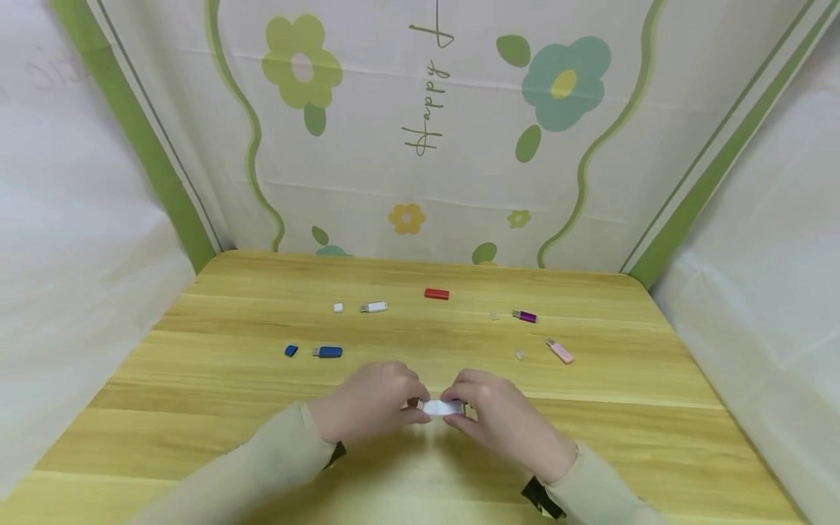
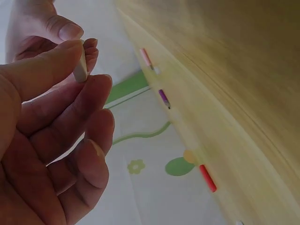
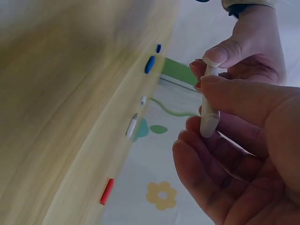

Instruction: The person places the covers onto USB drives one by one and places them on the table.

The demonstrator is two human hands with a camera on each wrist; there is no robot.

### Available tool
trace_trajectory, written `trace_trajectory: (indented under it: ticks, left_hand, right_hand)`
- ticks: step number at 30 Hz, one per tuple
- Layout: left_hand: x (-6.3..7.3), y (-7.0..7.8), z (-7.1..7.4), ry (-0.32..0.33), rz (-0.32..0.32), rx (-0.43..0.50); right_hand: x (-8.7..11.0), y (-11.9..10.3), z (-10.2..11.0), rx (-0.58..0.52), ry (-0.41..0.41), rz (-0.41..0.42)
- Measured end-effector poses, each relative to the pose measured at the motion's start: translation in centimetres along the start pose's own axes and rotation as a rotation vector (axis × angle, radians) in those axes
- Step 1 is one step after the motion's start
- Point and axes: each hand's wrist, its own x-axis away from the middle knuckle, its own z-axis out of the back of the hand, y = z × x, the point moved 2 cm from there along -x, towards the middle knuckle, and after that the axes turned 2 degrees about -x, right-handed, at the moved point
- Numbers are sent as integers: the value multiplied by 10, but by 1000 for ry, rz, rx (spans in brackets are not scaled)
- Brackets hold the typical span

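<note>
A white USB flash drive point(image 1: 436, 407) is held level above the near middle of the wooden table. My left hand point(image 1: 374, 399) pinches its left end between thumb and fingers. The right hand point(image 1: 504, 419) pinches the other end the same way. In the right wrist view the drive point(image 3: 209, 119) looks like one long white body, its lower end showing past the right thumb. Only a short white piece point(image 2: 81, 70) appears between the fingers in the left wrist view. Whether a seam between cap and body is closed cannot be told; the fingertips cover part of it.
On the table point(image 1: 216, 379) lie a blue drive point(image 1: 330, 352) with its cap point(image 1: 292, 351), a white drive point(image 1: 375, 308) with its cap point(image 1: 337, 308), a red drive point(image 1: 437, 294), a purple drive point(image 1: 526, 316) and a pink drive point(image 1: 561, 351). Clear caps point(image 1: 520, 355) lie beside the last two.
</note>
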Motion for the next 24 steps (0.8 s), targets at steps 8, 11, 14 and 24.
trace_trajectory:
  ticks: [8, 11, 14, 24]
  left_hand:
    - [-29, -22, -8, -112, 104, 80]
    - [-39, -33, -13, -152, 156, 107]
    - [-49, -47, -19, -184, 198, 104]
    - [-81, -98, -33, -201, 259, 16]
  right_hand:
    - [-18, 24, 1, -11, -103, -131]
    - [-26, 37, -4, -9, -138, -187]
    - [-38, 53, -13, -14, -168, -241]
    - [-80, 101, -29, -38, -189, -323]
